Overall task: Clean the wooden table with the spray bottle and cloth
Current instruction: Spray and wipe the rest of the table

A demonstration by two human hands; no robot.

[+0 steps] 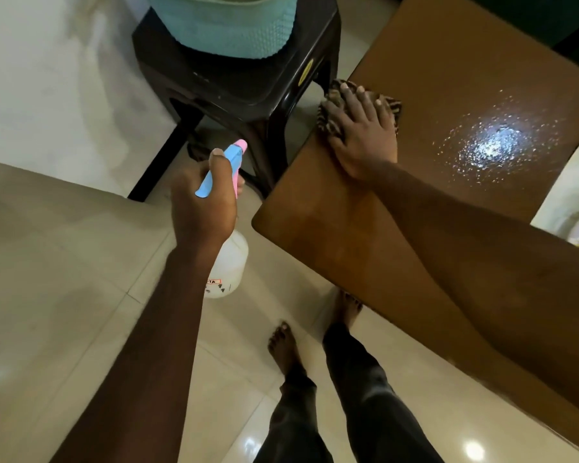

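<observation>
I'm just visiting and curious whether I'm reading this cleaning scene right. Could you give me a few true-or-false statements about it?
The left hand holds the spray bottle over the floor. True.
The right hand rests bare on the wooden table. False: it presses a striped cloth there.
Spray droplets glisten on the table beside the cloth. True.
The teal basket stands on the table. False: it sits on a dark stool.

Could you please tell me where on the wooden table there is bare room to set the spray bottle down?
The wooden table's near corner, left of the right forearm, is bare; so is the far stretch beyond the cloth. Crowded: the right hand pressing the cloth, the wet droplets, the white object beside them.
</observation>
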